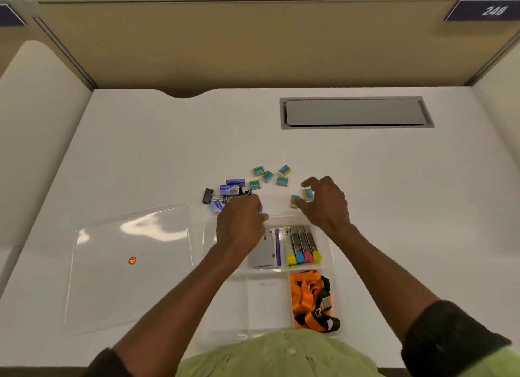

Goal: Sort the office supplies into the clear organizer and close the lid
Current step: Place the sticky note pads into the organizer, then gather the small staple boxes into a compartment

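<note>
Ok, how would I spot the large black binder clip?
Find the clear plastic lid lying flat on the white desk. Just past its far right corner sits the large black binder clip, leftmost of the loose pile; its neighbours are small blue boxes.

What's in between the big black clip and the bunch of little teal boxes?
Blue boxes sit between the black clip and the teal boxes. The head view shows them.

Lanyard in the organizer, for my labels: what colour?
The lanyard is orange with black clips, head view.
</note>
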`<state>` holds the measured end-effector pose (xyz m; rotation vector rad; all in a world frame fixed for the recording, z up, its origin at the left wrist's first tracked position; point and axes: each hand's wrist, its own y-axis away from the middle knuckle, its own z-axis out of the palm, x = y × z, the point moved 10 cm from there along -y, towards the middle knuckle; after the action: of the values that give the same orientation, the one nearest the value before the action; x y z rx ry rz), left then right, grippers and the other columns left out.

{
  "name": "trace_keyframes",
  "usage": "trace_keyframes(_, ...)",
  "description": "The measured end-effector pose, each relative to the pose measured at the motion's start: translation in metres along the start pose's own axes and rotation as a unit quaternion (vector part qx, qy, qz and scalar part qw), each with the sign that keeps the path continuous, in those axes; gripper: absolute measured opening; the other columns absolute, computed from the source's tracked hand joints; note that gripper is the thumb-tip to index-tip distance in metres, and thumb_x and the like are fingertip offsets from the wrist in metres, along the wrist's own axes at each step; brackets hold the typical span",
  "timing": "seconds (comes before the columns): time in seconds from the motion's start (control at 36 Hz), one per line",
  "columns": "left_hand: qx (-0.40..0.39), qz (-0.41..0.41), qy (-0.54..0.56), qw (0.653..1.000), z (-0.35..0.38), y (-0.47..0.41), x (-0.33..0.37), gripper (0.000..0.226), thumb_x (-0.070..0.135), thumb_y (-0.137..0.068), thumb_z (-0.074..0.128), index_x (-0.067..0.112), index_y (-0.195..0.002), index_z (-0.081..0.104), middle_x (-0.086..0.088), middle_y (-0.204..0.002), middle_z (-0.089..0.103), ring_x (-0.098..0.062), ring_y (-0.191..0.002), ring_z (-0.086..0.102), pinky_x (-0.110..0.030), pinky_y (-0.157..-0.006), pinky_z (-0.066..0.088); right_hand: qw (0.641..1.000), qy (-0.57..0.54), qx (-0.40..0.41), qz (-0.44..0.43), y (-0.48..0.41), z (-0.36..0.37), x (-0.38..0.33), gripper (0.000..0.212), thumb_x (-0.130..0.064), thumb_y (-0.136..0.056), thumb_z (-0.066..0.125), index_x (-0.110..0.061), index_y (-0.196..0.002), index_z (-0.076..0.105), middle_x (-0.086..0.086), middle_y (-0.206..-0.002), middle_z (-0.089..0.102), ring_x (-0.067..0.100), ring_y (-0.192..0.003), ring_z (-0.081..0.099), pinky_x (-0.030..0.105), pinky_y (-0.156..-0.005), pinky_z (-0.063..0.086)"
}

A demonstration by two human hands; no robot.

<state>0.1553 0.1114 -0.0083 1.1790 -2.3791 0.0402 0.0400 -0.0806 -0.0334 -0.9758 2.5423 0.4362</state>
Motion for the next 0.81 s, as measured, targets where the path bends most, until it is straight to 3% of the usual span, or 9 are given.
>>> trace_keyframes(0.06,0.007,0.054,-0.016,0.998,0.002,-0.024,0.02,0.023,0.027,-0.092,0.077,0.013,-0.109,0.071,-0.005,-0.111,0.073,-0.023,-0.106,0.066,-0.039,-0.083,0.056,0.998,0.033,-0.051,0.008,-0.012,0.014,0.005,0.06,-0.054,-0.076,0.083,-0.029,-0.126,0.062,0.008,-0.125,0.055,0.026,-0.111,0.061,0.041,-0.086,0.055)
trace_keyframes(0.19,-0.018,0.159,-0.109,0.981,0.026,-0.08,0.061,0.049,0.026,-0.089,0.08,0.011,-0.131,0.058,-0.01,-0.13,0.059,-0.026,-0.122,0.052,-0.039,-0.084,0.054,0.99,0.091,-0.109,-0.021,-0.024,0.039,0.005,0.078,-0.059,-0.068,0.086,-0.03,-0.135,0.057,0.011,-0.13,0.047,0.028,-0.122,0.05,0.043,-0.088,0.055)
trace_keyframes(0.28,-0.053,0.202,-0.143,0.967,0.041,-0.101,0.077,0.064,0.023,-0.088,0.08,0.011,-0.144,0.05,-0.014,-0.147,0.047,-0.03,-0.136,0.042,-0.044,-0.096,0.054,0.988,0.103,-0.11,-0.032,-0.029,0.043,0.001,0.074,-0.059,-0.066,0.087,-0.03,-0.129,0.061,0.011,-0.129,0.047,0.028,-0.121,0.049,0.042,-0.087,0.054)
trace_keyframes(0.42,-0.107,0.263,-0.195,0.939,0.068,-0.118,0.089,0.074,0.021,-0.089,0.079,0.015,-0.153,0.043,-0.017,-0.163,0.031,-0.035,-0.148,0.032,-0.046,-0.111,0.043,0.988,0.115,-0.09,-0.053,-0.034,0.042,-0.003,0.055,-0.046,-0.073,0.087,-0.025,-0.12,0.068,0.012,-0.122,0.052,0.029,-0.115,0.052,0.041,-0.082,0.056)
trace_keyframes(0.56,-0.139,0.287,-0.196,0.927,0.086,-0.122,0.088,0.061,0.019,-0.088,0.079,0.014,-0.144,0.056,-0.017,-0.149,0.045,-0.035,-0.134,0.044,-0.047,-0.105,0.047,0.992,0.099,-0.061,-0.045,-0.037,0.033,0.006,0.045,-0.031,-0.081,0.082,-0.017,-0.121,0.068,0.015,-0.119,0.054,0.032,-0.11,0.056,0.038,-0.076,0.051)
trace_keyframes(0.69,-0.109,0.304,-0.179,0.929,0.083,-0.124,0.091,0.039,0.015,-0.09,0.077,0.008,-0.127,0.068,-0.016,-0.13,0.058,-0.033,-0.118,0.053,-0.045,-0.094,0.051,0.994,0.092,-0.055,-0.031,-0.038,0.024,0.02,0.048,-0.032,-0.08,0.084,-0.014,-0.122,0.068,0.016,-0.117,0.057,0.033,-0.105,0.059,0.038,-0.078,0.053)
trace_keyframes(0.81,-0.107,0.318,-0.165,0.927,0.085,-0.123,0.095,0.035,0.008,-0.088,0.077,0.006,-0.122,0.069,-0.014,-0.128,0.059,-0.031,-0.116,0.053,-0.044,-0.092,0.051,0.994,0.094,-0.054,-0.027,-0.038,0.016,0.029,0.049,-0.033,-0.078,0.086,-0.015,-0.121,0.069,0.016,-0.116,0.058,0.034,-0.103,0.061,0.038,-0.078,0.053)
